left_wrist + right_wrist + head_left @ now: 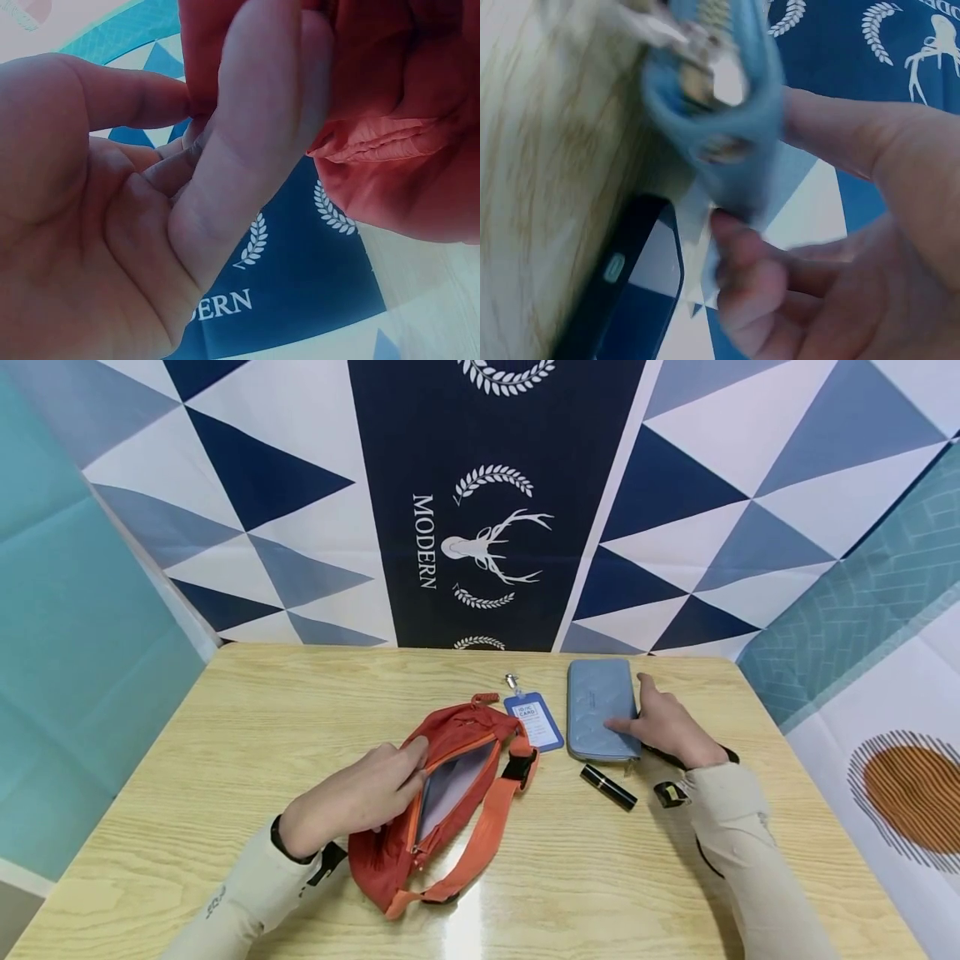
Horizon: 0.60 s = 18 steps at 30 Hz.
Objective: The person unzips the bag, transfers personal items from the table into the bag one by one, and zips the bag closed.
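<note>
My left hand (367,792) pinches the edge of a red waist bag (382,860), whose zipped mouth gapes to a grey lining. In the left wrist view, red cloth (390,67) lies between the left thumb and fingers. At the right, my right hand (671,722) holds the right side of a light-blue zip wallet (600,706), thumb on top. The right wrist view shows the wallet (727,142) end-on, blurred, between the thumb and curled fingers of the right hand (855,247).
Between bag and wallet lies a blue ID card holder (536,722) with a metal clip. A black lipstick tube (608,787) lies below the wallet. A dark, glossy, flat thing like a phone (641,277) is beside the right hand. An orange strap (487,835) loops from the bag.
</note>
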Motion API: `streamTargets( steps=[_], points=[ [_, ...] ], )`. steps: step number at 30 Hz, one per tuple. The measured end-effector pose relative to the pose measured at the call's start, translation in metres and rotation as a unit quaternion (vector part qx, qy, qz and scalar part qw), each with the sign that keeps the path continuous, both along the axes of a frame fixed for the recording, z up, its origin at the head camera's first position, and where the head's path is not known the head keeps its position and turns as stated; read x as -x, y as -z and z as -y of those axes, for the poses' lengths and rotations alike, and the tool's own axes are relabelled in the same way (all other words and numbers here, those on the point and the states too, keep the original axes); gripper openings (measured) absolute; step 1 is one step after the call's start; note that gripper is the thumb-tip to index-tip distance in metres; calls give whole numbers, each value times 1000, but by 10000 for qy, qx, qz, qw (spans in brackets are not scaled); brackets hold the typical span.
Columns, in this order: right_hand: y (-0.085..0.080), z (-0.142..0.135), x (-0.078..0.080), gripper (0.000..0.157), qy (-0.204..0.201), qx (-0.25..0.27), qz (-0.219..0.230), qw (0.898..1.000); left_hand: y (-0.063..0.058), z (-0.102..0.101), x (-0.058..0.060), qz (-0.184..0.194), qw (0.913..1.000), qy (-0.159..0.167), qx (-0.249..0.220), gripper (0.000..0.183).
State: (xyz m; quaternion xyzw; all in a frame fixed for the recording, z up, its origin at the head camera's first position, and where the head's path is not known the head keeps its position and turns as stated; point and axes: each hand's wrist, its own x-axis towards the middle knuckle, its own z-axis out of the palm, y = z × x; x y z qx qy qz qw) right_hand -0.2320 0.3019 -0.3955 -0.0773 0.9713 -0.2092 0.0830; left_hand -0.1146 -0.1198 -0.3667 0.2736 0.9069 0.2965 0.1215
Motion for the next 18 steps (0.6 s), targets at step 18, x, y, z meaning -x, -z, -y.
streamTargets(
  steps=[18],
  points=[
    [4, -2, 5, 54, 377, 1562, -54, 9870, 3, 3, 8, -23, 9993, -20, -365, 14]
  ],
)
